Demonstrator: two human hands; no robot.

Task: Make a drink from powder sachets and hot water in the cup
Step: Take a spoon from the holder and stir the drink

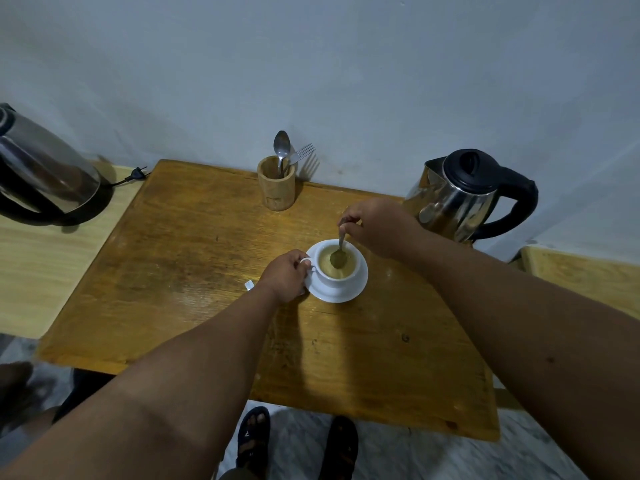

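Note:
A white cup (pixel 337 278) stands on a white saucer (pixel 349 295) in the middle of the wooden table (pixel 194 258). The cup holds a light brown, frothy drink. My left hand (pixel 285 276) grips the cup's handle on its left side. My right hand (pixel 375 225) pinches the top of a metal spoon (pixel 340 252), whose bowl dips into the drink. A small white scrap (pixel 248 285), perhaps a torn sachet piece, lies just left of my left wrist.
A steel kettle with a black lid and handle (pixel 467 195) stands at the table's back right, close to my right hand. A wooden holder (pixel 276 184) with a spoon and fork is at the back edge. Another kettle (pixel 45 171) sits on a lighter surface, left.

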